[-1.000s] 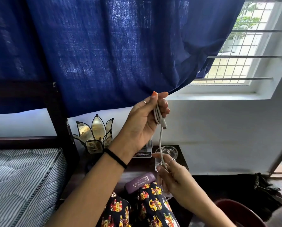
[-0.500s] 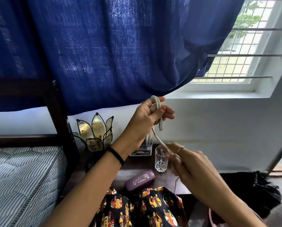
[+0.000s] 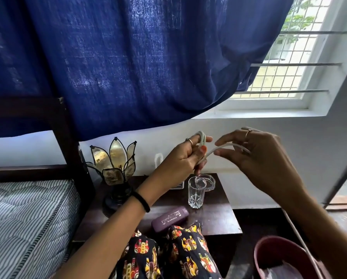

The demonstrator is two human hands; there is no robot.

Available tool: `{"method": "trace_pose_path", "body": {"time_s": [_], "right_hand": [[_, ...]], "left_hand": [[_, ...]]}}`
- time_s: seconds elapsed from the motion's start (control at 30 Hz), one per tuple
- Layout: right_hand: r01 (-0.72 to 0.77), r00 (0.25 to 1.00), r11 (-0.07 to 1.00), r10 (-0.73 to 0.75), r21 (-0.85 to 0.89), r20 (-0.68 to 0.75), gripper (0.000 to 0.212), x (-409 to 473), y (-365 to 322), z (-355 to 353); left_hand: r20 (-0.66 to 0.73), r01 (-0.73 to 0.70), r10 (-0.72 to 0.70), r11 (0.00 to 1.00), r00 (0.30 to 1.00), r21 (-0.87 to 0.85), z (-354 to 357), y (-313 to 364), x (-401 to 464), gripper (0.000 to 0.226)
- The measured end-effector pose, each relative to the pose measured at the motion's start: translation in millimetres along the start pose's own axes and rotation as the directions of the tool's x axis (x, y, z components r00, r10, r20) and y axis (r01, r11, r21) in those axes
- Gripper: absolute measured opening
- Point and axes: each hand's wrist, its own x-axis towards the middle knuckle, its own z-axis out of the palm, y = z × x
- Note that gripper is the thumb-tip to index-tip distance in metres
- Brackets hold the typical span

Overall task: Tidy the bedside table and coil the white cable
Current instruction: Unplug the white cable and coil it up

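Above the dark wooden bedside table [image 3: 217,220], my left hand [image 3: 183,158] grips a small coil of the white cable [image 3: 202,137] looped over its fingers. One strand arcs rightward to my right hand [image 3: 263,160], which pinches it between thumb and fingers at about the same height. The loose cable tail runs down past my right forearm toward the lower right. On the table stand a clear drinking glass [image 3: 196,195], a glass ashtray [image 3: 209,181] behind it and a purple case [image 3: 169,218] near the front edge.
A petal-shaped lamp [image 3: 114,168] stands at the table's back left, next to a dark bedpost and a striped mattress [image 3: 27,218]. A blue curtain [image 3: 128,57] hangs overhead. A maroon tub [image 3: 281,258] sits on the floor at the lower right. Patterned cloth covers my lap.
My right hand rose from low near the glass to level with my left hand, carrying the strand up and to the right. My left hand dropped slightly and kept hold of the coil.
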Motion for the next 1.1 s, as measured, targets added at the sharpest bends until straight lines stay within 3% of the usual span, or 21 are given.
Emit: {"method": "trace_pose_path", "body": {"time_s": [0.17, 0.37, 0.47, 0.53, 0.8, 0.97, 1.1], "right_hand": [[0.020, 1.000, 0.997, -0.022, 0.079, 0.018, 0.007, 5.9, -0.2, -2.0], [0.023, 1.000, 0.993, -0.024, 0.115, 0.006, 0.012, 12.7, 8.1, 1.1], [0.039, 0.999, 0.990, -0.042, 0.132, 0.017, 0.012, 16.8, 14.2, 5.8], [0.031, 0.998, 0.972, -0.041, 0.233, 0.038, 0.010, 18.5, 20.1, 10.1], [-0.102, 0.995, 0.726, 0.067, 0.680, 0.077, 0.023, 1.3, 38.2, 39.2], [-0.213, 0.975, 0.571, 0.171, 0.793, 0.139, 0.037, -15.1, 40.6, 63.3], [-0.291, 0.955, 0.512, 0.208, 0.808, 0.212, 0.030, -28.5, 37.4, 73.1]], "left_hand": [[-0.015, 0.027, -0.029, 0.990, 0.999, -0.139, 3.9, 5.1, -5.5, 0.024], [0.043, 0.040, -0.033, 0.984, 0.999, -0.172, 6.5, 3.0, -8.2, 0.046], [0.040, 0.025, -0.017, 0.978, 0.999, -0.207, 4.8, 2.0, -7.9, 0.044], [0.034, 0.013, -0.004, 0.967, 0.999, -0.254, 4.5, 2.7, -7.1, 0.041], [0.048, 0.036, -0.012, 0.843, 0.999, -0.537, 9.3, 4.3, -3.4, 0.040], [0.023, 0.033, -0.023, 0.694, 0.999, -0.719, 15.8, 5.6, -1.5, 0.041], [-0.021, 0.027, -0.070, 0.614, 0.997, -0.788, 14.7, 6.3, 1.2, 0.042]]}}
